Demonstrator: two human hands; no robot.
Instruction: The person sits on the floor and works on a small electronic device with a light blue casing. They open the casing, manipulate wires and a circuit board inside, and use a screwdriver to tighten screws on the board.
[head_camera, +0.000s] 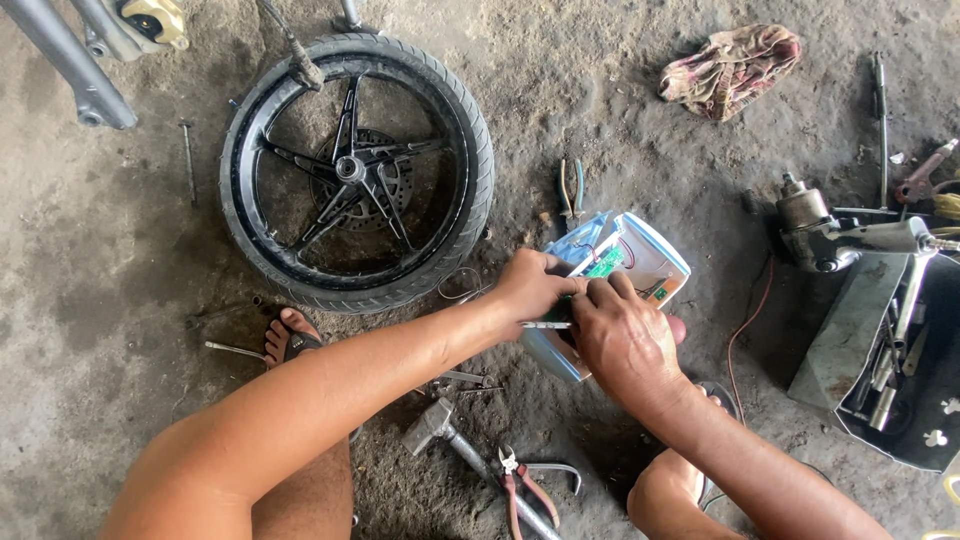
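Left hand (528, 288) steadying pale blue housing (640, 262); right hand (622, 335) pinching slim tool (545, 325). Best kept braced, tool tip clear of green board (605, 263) and wires.

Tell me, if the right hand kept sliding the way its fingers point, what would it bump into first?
Probably the pale blue casing. The right hand already rests on it, fingers pointing up-left toward the green circuit board inside. Depth is hard to judge.

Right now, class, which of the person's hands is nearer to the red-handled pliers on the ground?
The right hand. It rests on the pale blue housing, above and just right of the red-handled pliers. The left hand sits higher up, farther away.
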